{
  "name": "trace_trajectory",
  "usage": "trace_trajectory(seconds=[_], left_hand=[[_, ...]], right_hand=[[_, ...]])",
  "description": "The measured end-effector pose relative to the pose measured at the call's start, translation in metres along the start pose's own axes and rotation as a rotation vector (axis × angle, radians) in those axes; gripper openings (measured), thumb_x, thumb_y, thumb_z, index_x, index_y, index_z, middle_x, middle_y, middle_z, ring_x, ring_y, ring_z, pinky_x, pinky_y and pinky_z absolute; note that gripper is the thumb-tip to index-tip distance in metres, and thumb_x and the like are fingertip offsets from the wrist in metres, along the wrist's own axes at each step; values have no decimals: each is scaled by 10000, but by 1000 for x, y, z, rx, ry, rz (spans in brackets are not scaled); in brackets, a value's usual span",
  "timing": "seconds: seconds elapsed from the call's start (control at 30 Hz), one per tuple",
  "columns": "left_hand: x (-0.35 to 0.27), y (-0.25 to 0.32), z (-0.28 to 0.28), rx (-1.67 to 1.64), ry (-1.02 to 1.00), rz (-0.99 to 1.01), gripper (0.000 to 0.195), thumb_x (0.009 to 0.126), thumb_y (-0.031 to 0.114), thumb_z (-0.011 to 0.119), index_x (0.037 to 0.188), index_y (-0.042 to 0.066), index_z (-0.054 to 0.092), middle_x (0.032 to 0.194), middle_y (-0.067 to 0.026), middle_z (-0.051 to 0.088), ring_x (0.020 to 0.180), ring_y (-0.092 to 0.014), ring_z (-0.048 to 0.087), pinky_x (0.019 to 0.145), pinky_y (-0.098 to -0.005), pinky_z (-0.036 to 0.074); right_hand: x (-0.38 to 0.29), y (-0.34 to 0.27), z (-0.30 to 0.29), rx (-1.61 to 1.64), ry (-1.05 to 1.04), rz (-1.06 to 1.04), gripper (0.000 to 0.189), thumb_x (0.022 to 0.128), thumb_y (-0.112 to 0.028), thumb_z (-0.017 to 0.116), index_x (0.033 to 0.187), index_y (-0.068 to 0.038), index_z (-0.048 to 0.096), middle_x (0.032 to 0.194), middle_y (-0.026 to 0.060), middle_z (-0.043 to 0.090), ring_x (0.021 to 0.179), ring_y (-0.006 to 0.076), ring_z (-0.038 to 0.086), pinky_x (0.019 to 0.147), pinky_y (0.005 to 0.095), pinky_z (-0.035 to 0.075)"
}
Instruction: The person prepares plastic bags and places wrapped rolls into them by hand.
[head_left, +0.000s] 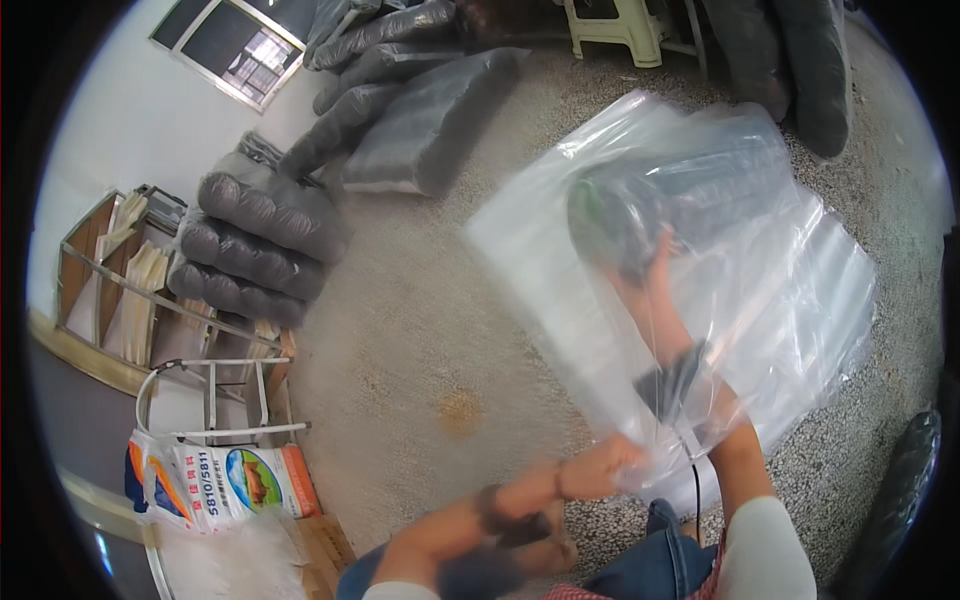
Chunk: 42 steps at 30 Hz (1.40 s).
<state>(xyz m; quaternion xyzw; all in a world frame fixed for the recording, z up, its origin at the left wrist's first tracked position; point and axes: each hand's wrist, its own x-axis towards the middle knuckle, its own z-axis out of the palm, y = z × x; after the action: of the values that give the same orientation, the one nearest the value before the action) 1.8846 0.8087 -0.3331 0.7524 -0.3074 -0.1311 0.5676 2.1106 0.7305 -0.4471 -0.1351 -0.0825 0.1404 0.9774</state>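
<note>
A large clear plastic bag (750, 300) lies spread on the speckled floor before me. My left hand (611, 461) is closed on the bag's near edge. My right arm reaches in through the bag's mouth. Inside, my right hand (656, 274) grips the near end of a dark, rounded bundle (705, 187), with some fingers hidden behind it. A green patch (589, 191) shows on the bundle's left end through the film. More flat clear plastic sheeting (525, 217) lies underneath. Dark bands circle both forearms, and a black cable (697, 487) hangs from the right one.
Plastic-wrapped dark rolls (255, 240) are stacked at the left. A large wrapped grey bundle (427, 127) rests at the back. Upper right are a pale plastic stool (615, 30) and upright wrapped rolls (817, 82). A white metal frame (232, 397) and printed sack (240, 480) stand lower left.
</note>
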Motion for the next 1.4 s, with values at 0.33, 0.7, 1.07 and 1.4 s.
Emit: trace_trajectory(seconds=[0.33, 0.7, 1.07, 1.4], left_hand=[[-102, 254, -98, -391, -781, -328, 480, 930, 405, 459, 642, 24, 499, 657, -133, 545, 627, -330, 540, 560, -376, 410], [-30, 269, -45, -359, -1042, -186, 503, 935, 412, 446, 623, 19, 474, 665, -132, 559, 630, -324, 551, 551, -376, 410], [210, 38, 1, -340, -374, -207, 316, 917, 362, 497, 918, 48, 535, 956, -151, 601, 874, -247, 600, 706, -329, 472], [320, -107, 192, 1282, -1016, -104, 351, 791, 293, 628, 1109, 146, 630, 1028, -89, 646, 1017, -253, 599, 835, -432, 467]], right_hand=[[109, 137, 133, -273, 360, 62, 845, 852, -634, 451, 1411, -41, 228, 1435, 122, 265, 1270, 268, 363, 1005, 440, 381], [-105, 50, 36, -702, 28, 454, 761, 867, -494, 530, 1389, -13, 255, 1402, 157, 304, 1190, 307, 422, 983, 407, 387], [-267, -173, -106, -807, 690, -170, 738, 864, -420, 556, 1391, -5, 246, 1407, 182, 291, 1230, 328, 367, 1013, 415, 339], [-219, -156, -118, -929, 764, -330, 724, 861, -352, 580, 1392, 2, 238, 1411, 205, 279, 1267, 348, 317, 1040, 422, 296]])
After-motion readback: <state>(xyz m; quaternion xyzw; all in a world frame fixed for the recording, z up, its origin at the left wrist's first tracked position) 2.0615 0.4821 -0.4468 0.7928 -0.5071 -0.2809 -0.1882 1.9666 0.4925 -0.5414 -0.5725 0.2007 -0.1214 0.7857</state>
